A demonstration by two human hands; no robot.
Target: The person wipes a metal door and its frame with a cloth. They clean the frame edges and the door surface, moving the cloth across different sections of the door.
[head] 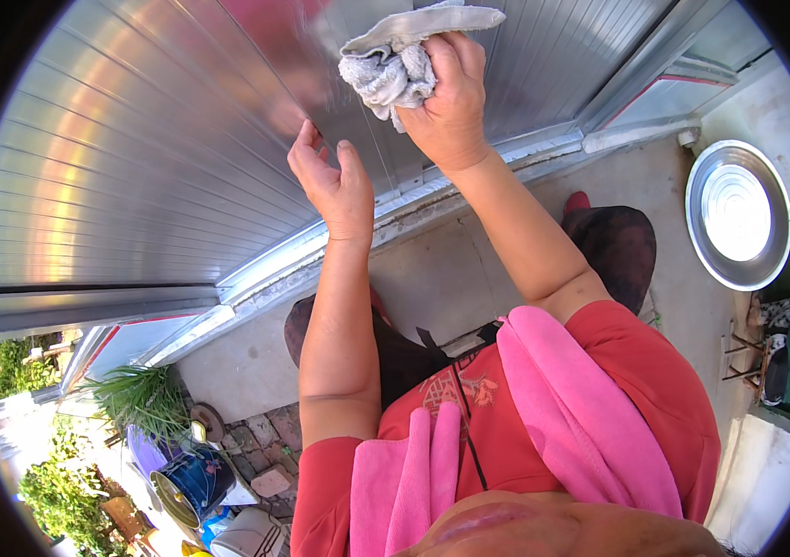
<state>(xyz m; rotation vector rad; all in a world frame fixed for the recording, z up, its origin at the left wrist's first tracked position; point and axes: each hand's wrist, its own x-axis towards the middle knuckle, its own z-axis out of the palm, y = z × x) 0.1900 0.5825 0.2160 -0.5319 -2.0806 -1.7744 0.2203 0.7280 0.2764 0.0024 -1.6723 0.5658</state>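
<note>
My right hand (pixel 452 104) grips a bunched grey-white terry cloth (pixel 395 76) near the top of the view, in front of a shiny metal panel door (pixel 228 146). Part of the cloth, with a flat pale edge, sticks out above the fingers. To the left and a little lower, my left hand (pixel 333 182) is held up with its fingers apart and nothing in it. Its fingertips are at or close to the ribbed panel; whether they touch it I cannot tell. A pink towel (pixel 576 425) hangs around my neck over a red shirt.
A metal basin (pixel 738 214) leans by the wall at the right. A metal sill (pixel 283 254) runs along the foot of the panels. At the lower left are a green plant (pixel 141 400), a blue bucket (pixel 196 480), a white bucket (pixel 248 535) and bricks (pixel 273 480).
</note>
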